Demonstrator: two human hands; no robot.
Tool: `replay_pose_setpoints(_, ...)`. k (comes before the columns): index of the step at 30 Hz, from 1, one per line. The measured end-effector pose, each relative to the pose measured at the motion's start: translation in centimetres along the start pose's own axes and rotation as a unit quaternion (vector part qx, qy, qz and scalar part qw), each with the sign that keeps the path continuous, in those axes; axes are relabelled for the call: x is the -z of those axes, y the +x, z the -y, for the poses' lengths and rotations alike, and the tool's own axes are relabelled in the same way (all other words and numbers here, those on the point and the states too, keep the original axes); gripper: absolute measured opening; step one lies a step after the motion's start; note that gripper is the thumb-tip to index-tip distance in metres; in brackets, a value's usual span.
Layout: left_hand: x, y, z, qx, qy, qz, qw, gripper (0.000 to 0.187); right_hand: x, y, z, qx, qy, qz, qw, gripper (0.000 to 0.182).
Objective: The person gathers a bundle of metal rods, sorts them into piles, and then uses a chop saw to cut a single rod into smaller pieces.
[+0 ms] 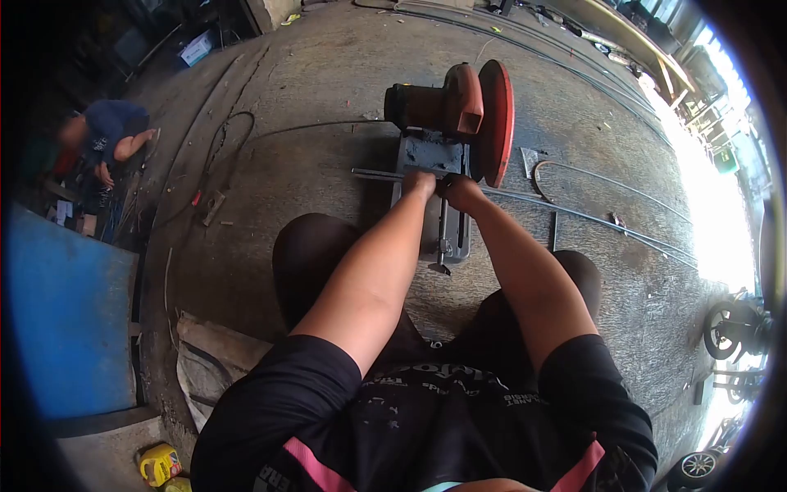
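A cut-off saw with an orange motor housing and a large red guard stands on the floor in front of me. Long thin metal rods lie across its grey base, their short ends sticking out to the left. My left hand is closed on the rods at the base. Close beside it, my right hand is also closed around them, with the fingertips mostly hidden. The vise screw runs toward me below my hands.
A power cable trails left from the saw. More bent rod lies to the right. A person crouches at the far left, behind a blue panel. A yellow container stands at bottom left, wheels at lower right.
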State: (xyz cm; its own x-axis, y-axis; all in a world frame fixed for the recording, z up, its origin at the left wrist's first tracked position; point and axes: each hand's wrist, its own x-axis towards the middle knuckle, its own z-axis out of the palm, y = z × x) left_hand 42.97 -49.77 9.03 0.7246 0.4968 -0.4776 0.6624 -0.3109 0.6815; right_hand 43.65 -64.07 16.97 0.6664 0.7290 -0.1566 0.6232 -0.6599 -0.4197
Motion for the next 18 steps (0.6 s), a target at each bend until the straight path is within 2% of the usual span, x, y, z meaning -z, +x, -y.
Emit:
replay_pose_setpoints(1, -1.2, 0.9, 0.9, -0.002, -0.05, -0.015, 0.999, 0.037, -0.6, -0.1, -0.7, -0.007, 0.039, -0.014, 0.999, 0.041)
replay_pose_setpoints(2, -2.4, 1.9, 1.7, -0.006, -0.1, -0.029, 0.995, 0.036, -1.0, -0.2, -1.3, -0.011, 0.071, -0.023, 0.997, 0.037)
replay_pose_setpoints(3, -3.6, 2.8, 2.6, -0.012, -0.149, -0.043, 0.988, 0.035, -1.6, 0.0, -1.8, 0.007, 0.04, -0.044, 0.998, 0.031)
replay_pose_setpoints(4, -3.1, -0.8, 1.8, -0.034, -0.124, -0.069, 0.989, 0.035, -2.2, 0.2, -2.3, 0.024, 0.009, -0.067, 0.997, 0.024)
replay_pose_setpoints(7, -3.7, -2.4, 2.3, -0.104, -0.112, -0.118, 0.981, 0.037, -3.5, 0.5, -4.0, 0.001, -0.064, -0.058, 0.996, 0.018)
replay_pose_setpoints(8, -3.2, -2.8, 1.7, -0.067, -0.107, -0.105, 0.986, 0.037, -4.3, 0.8, -4.9, -0.005, -0.088, -0.054, 0.995, 0.017)
replay_pose_setpoints(9, -2.4, -3.5, 0.9, -0.03, -0.104, -0.093, 0.99, 0.036, -5.7, 1.7, -6.7, 0.046, -0.168, -0.07, 0.982, 0.016)
replay_pose_setpoints(10, -0.6, -5.8, -0.4, -0.035, -0.043, -0.089, 0.994, 0.035, -6.4, 2.2, -7.6, 0.097, -0.245, -0.085, 0.961, 0.016)
replay_pose_setpoints(15, 0.3, -6.1, -0.6, -0.059, -0.049, -0.065, 0.995, 0.035, -4.5, 1.4, -4.9, 0.073, -0.246, -0.05, 0.965, 0.023)
replay_pose_setpoints(18, 0.9, -8.1, -0.7, -0.073, -0.044, -0.11, 0.99, 0.037, -4.7, 1.8, -3.7, 0.042, -0.198, -0.05, 0.978, 0.027)
